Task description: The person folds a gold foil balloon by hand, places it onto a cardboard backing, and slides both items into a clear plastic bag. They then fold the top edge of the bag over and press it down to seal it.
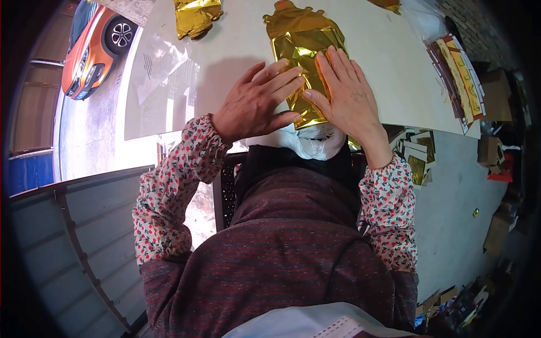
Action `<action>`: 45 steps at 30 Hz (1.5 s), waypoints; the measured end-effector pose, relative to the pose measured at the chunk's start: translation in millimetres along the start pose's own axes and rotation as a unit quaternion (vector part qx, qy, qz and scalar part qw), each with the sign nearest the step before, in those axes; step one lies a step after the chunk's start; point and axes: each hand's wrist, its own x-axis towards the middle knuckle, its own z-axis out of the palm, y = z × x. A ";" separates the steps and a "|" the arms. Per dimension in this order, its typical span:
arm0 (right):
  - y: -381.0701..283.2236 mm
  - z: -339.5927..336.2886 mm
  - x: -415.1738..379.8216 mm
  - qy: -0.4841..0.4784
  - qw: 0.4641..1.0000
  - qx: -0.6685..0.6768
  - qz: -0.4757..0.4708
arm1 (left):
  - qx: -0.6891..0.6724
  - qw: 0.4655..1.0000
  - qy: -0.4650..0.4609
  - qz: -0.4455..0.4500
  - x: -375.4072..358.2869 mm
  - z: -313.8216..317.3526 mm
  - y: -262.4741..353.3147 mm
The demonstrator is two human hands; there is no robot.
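A shiny gold foil piece (307, 38), which looks like a flat foil balloon with small tabs at its far end, lies lengthwise on the pale table in front of me. My left hand (253, 101) is over its left edge, fingers stretched out and a little apart. On the right side, my right hand (350, 96) lies flat on the foil with its fingers extended and thumb out. Neither hand grips anything. Just below the foil's near end, at the table edge, is a bundle of white thread or ribbon (318, 143).
A folded gold foil bundle (196, 18) sits at the table's far left, near clear plastic film (163, 70). Printed packages (459, 81) are stacked on the table's right end (417, 107). Cardboard boxes (490, 152) stand on the floor at right. An orange car (93, 53) is outside.
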 end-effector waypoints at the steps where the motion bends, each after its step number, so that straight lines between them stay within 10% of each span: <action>1: 0.5 0.0 0.3 0.001 1.000 0.000 -0.002 | -0.009 1.000 -0.009 -0.006 -0.8 1.0 -1.3; 32: -1.6 0.8 -6.0 0.001 1.000 0.010 0.003 | -0.248 0.965 0.034 -0.079 -6.1 -6.3 -27.9; 36: -1.1 0.0 -9.3 0.002 1.000 0.016 0.006 | -0.020 0.998 0.039 0.048 2.8 -12.7 -28.2; 45: -3.8 -3.9 0.5 -0.009 1.000 0.018 0.007 | -0.020 0.988 0.026 0.151 17.1 -16.1 -55.9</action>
